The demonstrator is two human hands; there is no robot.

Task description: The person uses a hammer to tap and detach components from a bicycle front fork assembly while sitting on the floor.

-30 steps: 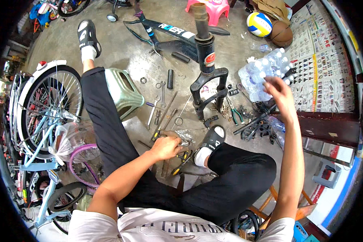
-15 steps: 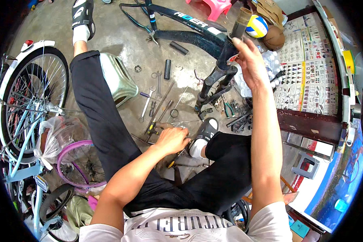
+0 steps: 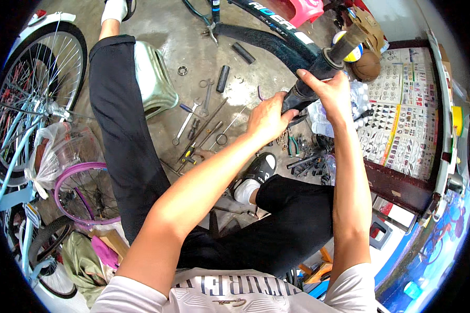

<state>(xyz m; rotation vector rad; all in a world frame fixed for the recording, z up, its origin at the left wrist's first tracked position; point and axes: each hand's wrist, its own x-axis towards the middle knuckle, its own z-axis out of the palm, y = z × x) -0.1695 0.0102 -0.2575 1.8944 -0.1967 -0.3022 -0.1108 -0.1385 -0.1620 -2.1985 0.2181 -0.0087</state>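
Observation:
A black bicycle frame (image 3: 269, 47) lies tilted toward me, with the black front fork (image 3: 295, 99) and a dull steerer tube (image 3: 350, 40) at its front end. My right hand (image 3: 329, 91) grips the head tube just below the steerer. Lower and to the left, my left hand (image 3: 269, 117) is closed round the fork, hiding much of it. Wrenches (image 3: 188, 121), long screwdriver-like tools (image 3: 211, 130), short black tubes (image 3: 223, 77) and green-handled pliers (image 3: 293, 146) lie on the floor beyond my left forearm.
A pale green stool (image 3: 154, 88) is beside my left leg; bicycles and a purple rim (image 3: 86, 168) fill the left side. At the right are bottled water packs (image 3: 321, 117), two balls (image 3: 365, 65), a parts chart panel (image 3: 397, 120) and small black parts (image 3: 318, 161).
My left hand has risen from the tools near my foot onto the fork. My right hand has moved from by the bottles to the head tube. The fork now leans further right.

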